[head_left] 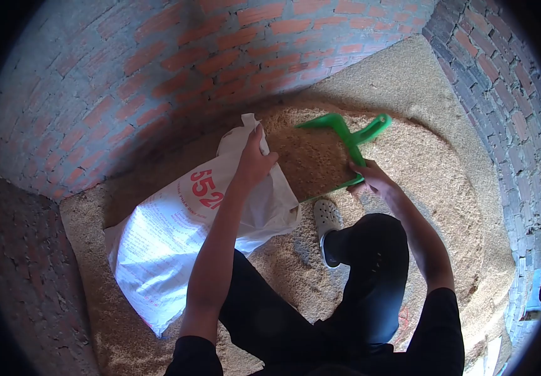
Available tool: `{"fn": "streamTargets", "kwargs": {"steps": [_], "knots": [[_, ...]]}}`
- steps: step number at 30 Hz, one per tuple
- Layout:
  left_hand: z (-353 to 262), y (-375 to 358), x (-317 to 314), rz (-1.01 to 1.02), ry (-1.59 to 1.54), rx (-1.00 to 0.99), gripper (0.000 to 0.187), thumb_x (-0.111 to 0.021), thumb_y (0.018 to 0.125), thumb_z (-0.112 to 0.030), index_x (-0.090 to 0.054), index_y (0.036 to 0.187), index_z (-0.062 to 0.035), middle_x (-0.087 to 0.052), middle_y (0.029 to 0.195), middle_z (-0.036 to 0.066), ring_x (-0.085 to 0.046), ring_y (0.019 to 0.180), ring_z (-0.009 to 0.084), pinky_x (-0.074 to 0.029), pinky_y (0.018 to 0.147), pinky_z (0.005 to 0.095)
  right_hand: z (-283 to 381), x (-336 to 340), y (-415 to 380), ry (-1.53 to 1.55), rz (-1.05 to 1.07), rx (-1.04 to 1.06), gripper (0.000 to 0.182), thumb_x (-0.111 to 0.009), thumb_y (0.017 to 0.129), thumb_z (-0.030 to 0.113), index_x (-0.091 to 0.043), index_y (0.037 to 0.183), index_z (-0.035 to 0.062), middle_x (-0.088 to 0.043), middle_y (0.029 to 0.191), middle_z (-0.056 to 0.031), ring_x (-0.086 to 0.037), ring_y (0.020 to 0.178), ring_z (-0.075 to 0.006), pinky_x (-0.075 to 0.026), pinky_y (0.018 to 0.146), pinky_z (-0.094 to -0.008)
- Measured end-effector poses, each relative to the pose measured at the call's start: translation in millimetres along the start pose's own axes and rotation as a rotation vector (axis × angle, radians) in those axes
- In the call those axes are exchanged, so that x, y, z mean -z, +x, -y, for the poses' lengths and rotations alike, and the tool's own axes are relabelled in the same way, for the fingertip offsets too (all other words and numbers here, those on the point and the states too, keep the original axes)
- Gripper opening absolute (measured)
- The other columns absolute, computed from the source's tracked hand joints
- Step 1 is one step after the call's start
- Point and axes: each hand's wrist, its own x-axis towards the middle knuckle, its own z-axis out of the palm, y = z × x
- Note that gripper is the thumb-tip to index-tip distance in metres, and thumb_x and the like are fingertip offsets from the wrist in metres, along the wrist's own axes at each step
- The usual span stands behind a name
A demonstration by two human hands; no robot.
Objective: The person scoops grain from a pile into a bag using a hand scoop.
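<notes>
My left hand (255, 158) grips the upper rim of a white woven sack (157, 250) with red print, which lies bulging on its side with its mouth toward the right. My right hand (372, 178) is closed on the back edge of a green dustpan (344, 133), below its handle. A heap of tan, loose material (311, 153), like husk or sawdust, fills the dustpan. The dustpan's front edge is at the sack's mouth; whether it reaches inside is hidden by the sack's rim.
The same loose material (452, 194) covers the floor, piled deeper along the walls. Brick walls (220, 47) enclose the space on the left, back and right. My foot in a pale clog (327, 216) stands just below the dustpan.
</notes>
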Motion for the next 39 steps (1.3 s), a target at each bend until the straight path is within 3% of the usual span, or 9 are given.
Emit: {"fn": "streamTargets", "kwargs": {"steps": [6, 11, 13, 14, 20, 25, 32, 34, 39], "knots": [[2, -1, 3, -0.054, 0.009, -0.014, 0.073, -0.057, 0.067, -0.002, -0.026, 0.134, 0.0029, -0.04, 0.129, 0.019, -0.045, 0.113, 0.0217, -0.037, 0.091, 0.0272, 37, -51, 42, -0.255, 0.18, 0.104, 0.041, -0.047, 0.09, 0.023, -0.042, 0.118, -0.0059, -0.06, 0.093, -0.0221, -0.064, 0.062, -0.0295, -0.057, 0.054, -0.0313], [2, -4, 8, -0.067, -0.096, 0.056, 0.073, -0.057, 0.067, -0.004, -0.025, 0.132, 0.0073, -0.035, 0.131, 0.022, -0.036, 0.122, 0.0295, -0.031, 0.099, 0.0309, 87, -125, 33, -0.702, 0.079, 0.215, 0.026, -0.047, 0.084, 0.014, -0.053, 0.103, -0.0022, -0.061, 0.077, -0.023, -0.064, 0.061, -0.0318, -0.056, 0.052, -0.0361], [5, -2, 9, -0.121, -0.092, 0.035, 0.073, -0.057, 0.067, -0.004, -0.025, 0.132, 0.0075, -0.037, 0.129, 0.023, -0.038, 0.12, 0.0302, -0.032, 0.098, 0.032, 92, -137, 37, -1.196, -0.096, 0.736, 0.034, -0.048, 0.075, 0.007, -0.053, 0.108, 0.0001, -0.06, 0.078, -0.0255, -0.062, 0.07, -0.0367, -0.052, 0.062, -0.0438], [8, -1, 10, -0.175, -0.077, 0.007, 0.073, -0.057, 0.067, -0.005, -0.025, 0.131, 0.008, -0.038, 0.127, 0.023, -0.039, 0.118, 0.0311, -0.033, 0.097, 0.0328, 95, -141, 39, -1.201, -0.097, 0.736, 0.034, -0.048, 0.075, 0.007, -0.053, 0.108, 0.0001, -0.06, 0.078, -0.0255, -0.062, 0.07, -0.0367, -0.052, 0.062, -0.0438], [33, 6, 7, -0.317, -0.034, -0.006, 0.072, -0.058, 0.067, -0.007, -0.027, 0.13, 0.0094, -0.04, 0.121, 0.025, -0.041, 0.114, 0.0328, -0.035, 0.094, 0.0346, 134, -142, 18, -1.192, -0.346, 0.709, 0.037, -0.046, 0.073, 0.006, -0.054, 0.109, 0.0048, -0.06, 0.081, -0.0242, -0.06, 0.076, -0.0386, -0.048, 0.071, -0.0475], [24, 6, -2, -0.34, -0.033, 0.009, 0.07, -0.058, 0.068, -0.007, -0.028, 0.129, 0.0089, -0.042, 0.118, 0.025, -0.041, 0.113, 0.0339, -0.035, 0.094, 0.0363, 138, -107, -12, -1.118, -0.473, 1.035, 0.038, -0.046, 0.076, 0.004, -0.051, 0.114, 0.0055, -0.061, 0.089, -0.0214, -0.059, 0.073, -0.0395, -0.049, 0.068, -0.0464], [41, 17, -25, -0.54, 0.058, -0.071, 0.065, -0.057, 0.069, -0.007, -0.031, 0.128, 0.0068, -0.041, 0.12, 0.024, -0.042, 0.113, 0.0373, -0.035, 0.094, 0.0384, 107, -45, -49, -0.988, -0.617, 0.995, 0.035, -0.051, 0.081, 0.004, -0.049, 0.115, 0.0045, -0.06, 0.087, -0.025, -0.061, 0.071, -0.0376, -0.051, 0.061, -0.0438], [31, 23, -29, -0.556, 0.052, -0.092, 0.065, -0.057, 0.069, -0.007, -0.031, 0.128, 0.0068, -0.04, 0.121, 0.024, -0.042, 0.113, 0.0378, -0.035, 0.095, 0.0388, 94, -28, -53, -0.652, -0.598, 0.626, 0.04, -0.049, 0.082, 0.003, -0.044, 0.122, 0.0053, -0.058, 0.098, -0.0227, -0.063, 0.061, -0.0322, -0.054, 0.057, -0.0389], [19, 6, -23, -0.534, 0.062, -0.028, 0.063, -0.056, 0.07, -0.005, -0.032, 0.128, 0.0066, -0.038, 0.125, 0.024, -0.039, 0.117, 0.0368, -0.031, 0.1, 0.0377, 53, 13, -47, -0.142, -0.63, 0.653, 0.034, -0.045, 0.088, 0.006, -0.043, 0.12, -0.0047, -0.06, 0.088, -0.0207, -0.063, 0.053, -0.0261, -0.051, 0.037, -0.0307]]}}
